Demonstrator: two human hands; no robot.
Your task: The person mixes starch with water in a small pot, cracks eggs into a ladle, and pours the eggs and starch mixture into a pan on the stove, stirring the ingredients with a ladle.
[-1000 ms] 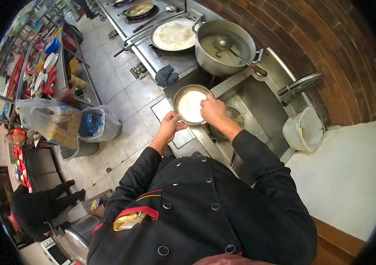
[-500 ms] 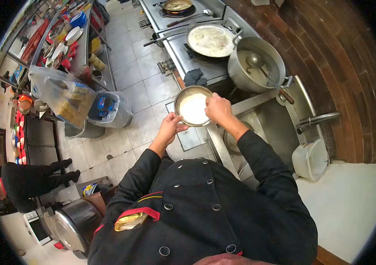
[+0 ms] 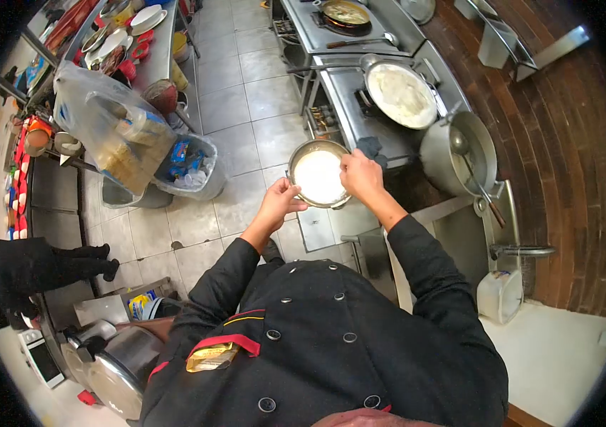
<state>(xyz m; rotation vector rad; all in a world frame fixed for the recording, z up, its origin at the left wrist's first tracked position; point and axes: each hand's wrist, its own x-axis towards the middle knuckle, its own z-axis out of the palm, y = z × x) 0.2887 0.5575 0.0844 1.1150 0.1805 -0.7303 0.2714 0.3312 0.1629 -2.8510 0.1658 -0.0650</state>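
Metal bowl [image 3: 315, 146] of white stuff [image 3: 318, 176], midair off the stove's [image 3: 401, 144] near corner. Pinched at the left rim by the left hand [image 3: 274, 206], gripped opposite by the right hand [image 3: 362, 175], can't tell whether by rim or handle. Hold level tbh, to avoid slopping.

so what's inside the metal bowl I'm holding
A bright white substance fills much of the metal bowl, with bare inner wall showing on the far side. Your right hand covers part of the right edge; anything beneath the white surface is hidden.
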